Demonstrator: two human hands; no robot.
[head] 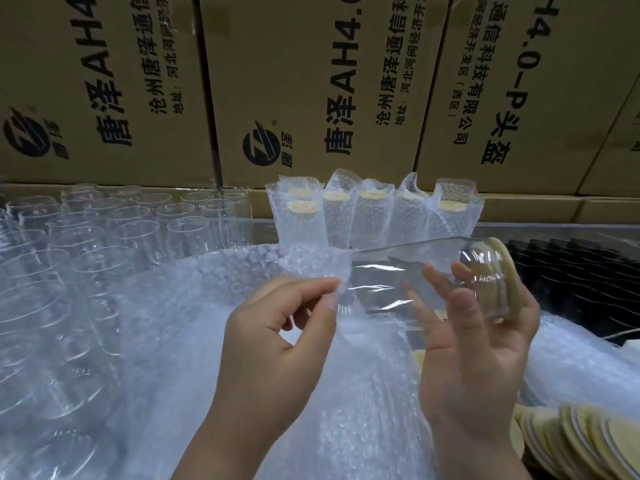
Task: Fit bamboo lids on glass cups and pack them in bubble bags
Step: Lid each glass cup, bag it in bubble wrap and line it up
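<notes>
Fingers (437, 289) of the right hand (474, 368) are wrapped round a glass cup (391, 282), which is held on its side with its bamboo lid (507, 275) already fitted. Just left of the cup's base, the mouth edge of a bubble bag (318, 268) is pinched by the left hand (277, 341). Bagging is judged to be the step in hand. Next, the mouth must be kept open and the cup slid in base first. Packed cups (367, 216) are stood behind the cup, and bare glasses (104, 244) well to its left.
</notes>
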